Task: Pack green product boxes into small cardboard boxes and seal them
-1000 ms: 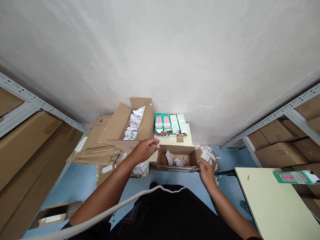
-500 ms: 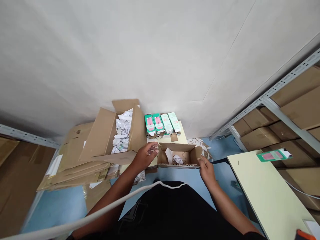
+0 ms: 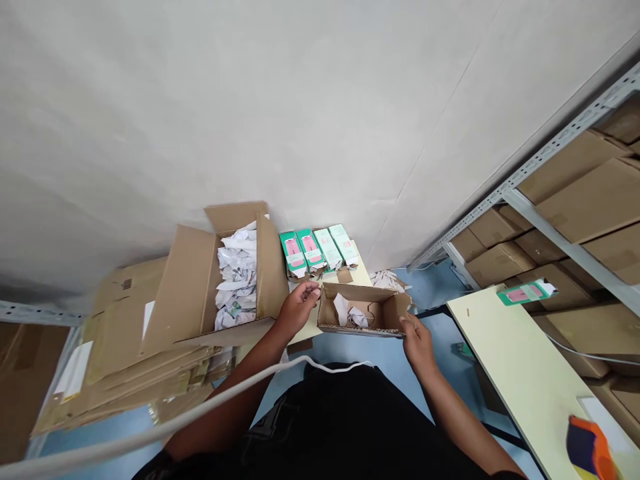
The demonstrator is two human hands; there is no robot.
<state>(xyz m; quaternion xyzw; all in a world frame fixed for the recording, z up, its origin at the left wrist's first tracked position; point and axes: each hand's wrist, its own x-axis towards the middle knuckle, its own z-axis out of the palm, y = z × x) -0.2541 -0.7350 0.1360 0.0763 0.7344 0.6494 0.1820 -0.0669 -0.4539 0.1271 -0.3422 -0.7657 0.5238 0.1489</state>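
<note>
One open carton (image 3: 381, 315) in two hands (image 3: 299, 308) (image 3: 418, 341)

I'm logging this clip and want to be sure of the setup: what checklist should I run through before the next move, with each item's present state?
1. Right grip on the small carton: ok, at its near-right corner.
2. Left grip closed on it: cannot tell; fingertips are at its far-left corner.
3. Small carton open on top: ok.
4. Crumpled paper covers its floor: not ok, lies mostly left.
5. Small carton's base supported: cannot tell, underside hidden.
6. Large carton open: ok.
</note>
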